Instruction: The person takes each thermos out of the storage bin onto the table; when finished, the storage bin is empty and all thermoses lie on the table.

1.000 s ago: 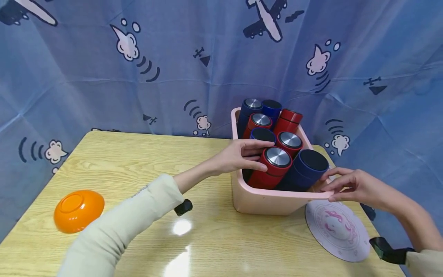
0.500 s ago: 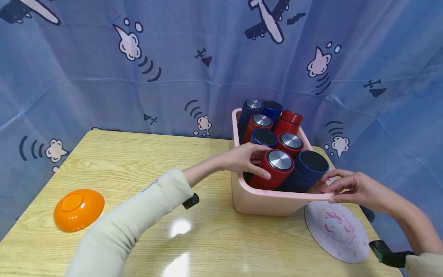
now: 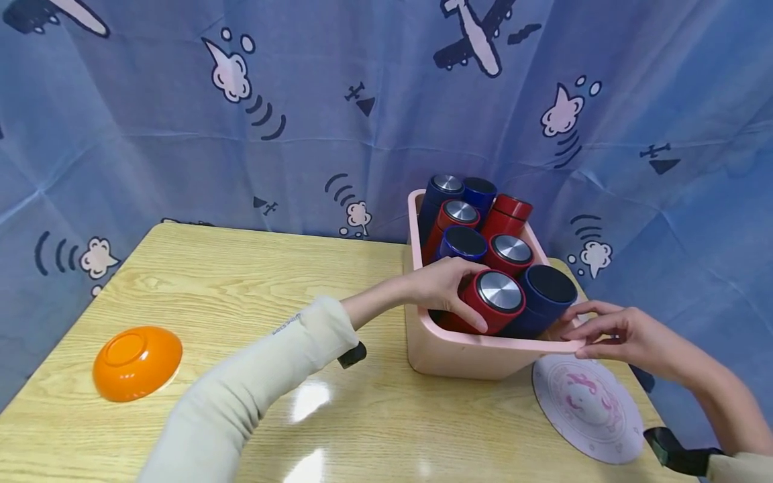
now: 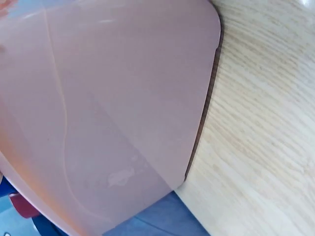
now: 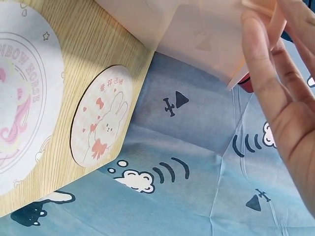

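A pink bin (image 3: 471, 359) stands on the table, packed with several red and blue thermos bottles. My left hand (image 3: 449, 288) grips a red thermos (image 3: 500, 292) with a silver-topped lid at the bin's front, thumb on its near side. Beside it, to the right, is a wide dark blue thermos (image 3: 548, 288) with a black lid. My right hand (image 3: 631, 335) pinches the bin's front right rim; in the right wrist view the fingers (image 5: 263, 64) lie over that rim. The left wrist view shows the bin's outer wall (image 4: 123, 88), with the left hand out of sight.
An upturned orange bowl (image 3: 137, 362) sits at the table's left. Right of the bin lies a round unicorn mat (image 3: 588, 409), and a smaller rabbit coaster (image 5: 103, 118) lies near the table edge. A blue patterned curtain (image 3: 302, 121) hangs behind the table (image 3: 272, 268).
My left hand has moved right and slightly down, its fingers now behind the red thermos, which leans a little further right. The right hand stays at the rim.
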`<control>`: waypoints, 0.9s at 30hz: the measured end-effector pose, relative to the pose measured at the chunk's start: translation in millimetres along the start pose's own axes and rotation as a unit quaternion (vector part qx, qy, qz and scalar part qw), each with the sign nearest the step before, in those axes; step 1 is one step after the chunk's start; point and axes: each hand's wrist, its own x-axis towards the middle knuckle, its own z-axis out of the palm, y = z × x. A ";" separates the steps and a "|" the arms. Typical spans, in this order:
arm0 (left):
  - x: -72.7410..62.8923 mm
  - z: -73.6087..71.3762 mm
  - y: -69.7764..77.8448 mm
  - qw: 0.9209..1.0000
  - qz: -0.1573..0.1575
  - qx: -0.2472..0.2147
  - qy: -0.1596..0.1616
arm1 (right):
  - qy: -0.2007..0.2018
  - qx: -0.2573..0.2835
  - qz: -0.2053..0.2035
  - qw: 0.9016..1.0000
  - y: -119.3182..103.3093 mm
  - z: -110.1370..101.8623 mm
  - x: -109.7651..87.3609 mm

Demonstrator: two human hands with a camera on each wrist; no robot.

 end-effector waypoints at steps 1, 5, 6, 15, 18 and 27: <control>0.0 0.7 -0.6 1.000 0.010 0.010 0.010 | 0.000 0.002 -0.003 1.000 0.0 -0.3 -0.7; -1.6 2.9 -2.4 0.998 0.037 0.023 0.039 | 0.001 0.002 -0.005 1.000 0.3 -1.4 -2.7; -1.8 3.4 -2.6 0.998 0.042 0.024 0.042 | 0.001 0.001 -0.004 1.000 0.3 -1.5 -3.2; -3.0 3.1 -0.2 0.996 0.039 0.024 0.082 | 0.005 -0.013 0.002 1.000 -0.7 -1.9 -5.7; -4.1 0.2 1.4 0.994 0.034 0.022 0.098 | 0.004 -0.014 0.005 1.000 -0.9 -2.7 -4.3; -9.6 -13.5 20.1 0.989 0.011 -0.015 0.146 | 0.016 -0.078 0.003 0.997 -8.6 -3.8 0.2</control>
